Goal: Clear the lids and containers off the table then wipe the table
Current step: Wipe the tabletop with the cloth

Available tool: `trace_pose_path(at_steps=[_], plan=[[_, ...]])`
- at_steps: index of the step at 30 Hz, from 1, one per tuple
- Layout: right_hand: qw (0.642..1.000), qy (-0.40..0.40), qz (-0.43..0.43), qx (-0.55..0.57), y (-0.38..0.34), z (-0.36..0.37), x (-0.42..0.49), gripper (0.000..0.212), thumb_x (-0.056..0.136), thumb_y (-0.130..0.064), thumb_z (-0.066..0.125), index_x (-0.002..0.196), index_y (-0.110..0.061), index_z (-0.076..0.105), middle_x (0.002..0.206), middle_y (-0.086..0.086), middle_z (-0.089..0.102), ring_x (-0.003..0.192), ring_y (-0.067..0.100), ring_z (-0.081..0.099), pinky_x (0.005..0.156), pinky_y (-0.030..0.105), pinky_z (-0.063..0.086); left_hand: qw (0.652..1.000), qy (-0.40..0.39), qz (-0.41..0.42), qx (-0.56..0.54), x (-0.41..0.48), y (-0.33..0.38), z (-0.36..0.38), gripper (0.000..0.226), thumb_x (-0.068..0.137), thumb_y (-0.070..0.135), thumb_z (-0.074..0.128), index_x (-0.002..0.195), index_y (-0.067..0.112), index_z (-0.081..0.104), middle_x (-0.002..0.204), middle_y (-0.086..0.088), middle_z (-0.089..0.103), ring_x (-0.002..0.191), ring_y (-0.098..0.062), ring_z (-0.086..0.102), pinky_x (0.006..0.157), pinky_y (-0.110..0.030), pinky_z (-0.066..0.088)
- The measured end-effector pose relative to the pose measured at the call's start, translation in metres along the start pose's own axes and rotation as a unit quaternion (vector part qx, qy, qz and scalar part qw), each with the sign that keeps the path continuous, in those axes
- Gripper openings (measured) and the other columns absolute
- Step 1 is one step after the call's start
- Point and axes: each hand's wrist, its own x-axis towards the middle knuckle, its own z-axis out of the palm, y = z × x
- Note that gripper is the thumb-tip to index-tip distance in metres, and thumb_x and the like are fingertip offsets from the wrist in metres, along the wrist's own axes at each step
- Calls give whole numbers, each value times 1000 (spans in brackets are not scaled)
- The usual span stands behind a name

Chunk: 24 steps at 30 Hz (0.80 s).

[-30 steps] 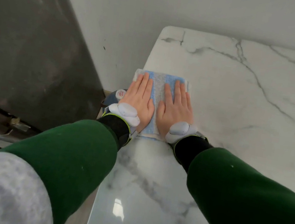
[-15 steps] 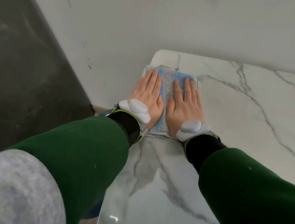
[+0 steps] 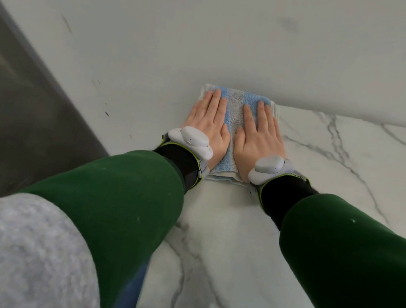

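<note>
A folded blue and white cloth (image 3: pixel 234 110) lies flat on the white marble table (image 3: pixel 341 171), at its far left corner against the wall. My left hand (image 3: pixel 208 122) presses on the cloth's left half with straight fingers. My right hand (image 3: pixel 259 133) presses on its right half the same way, fingers pointing at the wall. Both wrists carry grey bands over green sleeves. No lids or containers show on the visible part of the table.
A pale wall (image 3: pixel 216 35) rises directly behind the table's far edge. A dark floor strip (image 3: pixel 10 108) runs along the left. The table's left edge falls just under my left forearm.
Both hands have pushed the cloth away from me along the table's left side, from short of the far corner right up to the far edge at the wall.
</note>
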Motion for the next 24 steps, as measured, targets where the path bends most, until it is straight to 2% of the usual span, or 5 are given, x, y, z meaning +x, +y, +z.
trace_pose_path(at_steps=[15,24], plan=[[1000,-13,8,-9,2,-2,25,54,101,-30,23,152,-17,11,160,6,5,148,17,0,121,32,0,1000,0,-13,-18,20,0,-1,56,102,24,22,152,6,5,161,-9,1,150,-20,1,123,-33,2],[998,-51,15,-38,1,-11,-53,56,101,-31,19,152,-14,3,160,8,-4,148,19,-7,122,32,-2,1000,-13,23,5,-50,17,1,58,101,25,18,152,4,-1,161,-11,-8,150,-22,-8,123,-33,-2]])
